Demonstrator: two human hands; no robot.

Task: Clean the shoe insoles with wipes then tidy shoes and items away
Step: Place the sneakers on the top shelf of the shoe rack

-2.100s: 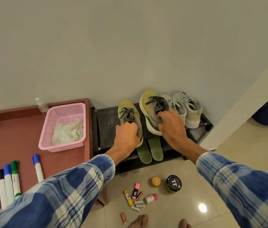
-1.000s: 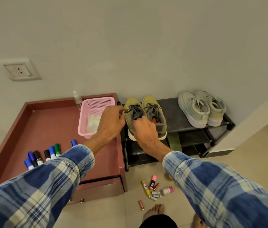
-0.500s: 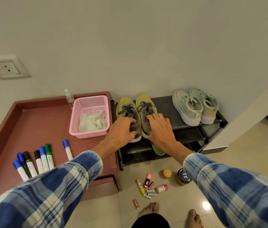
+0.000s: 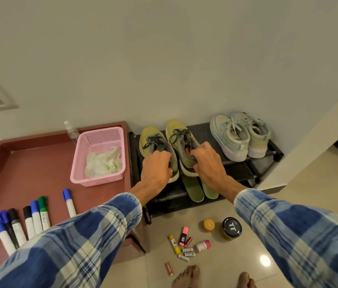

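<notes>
Left hand gripped heel of left yellow-green shoe, right hand gripped collar of right yellow-green shoe; both shoes sat on the top shelf of the black shoe rack. Two green insoles stuck out from the lower shelf. Pale sneakers stood at the rack's right end. Pink basket held crumpled wipes on the red-brown table, with markers near its front.
</notes>
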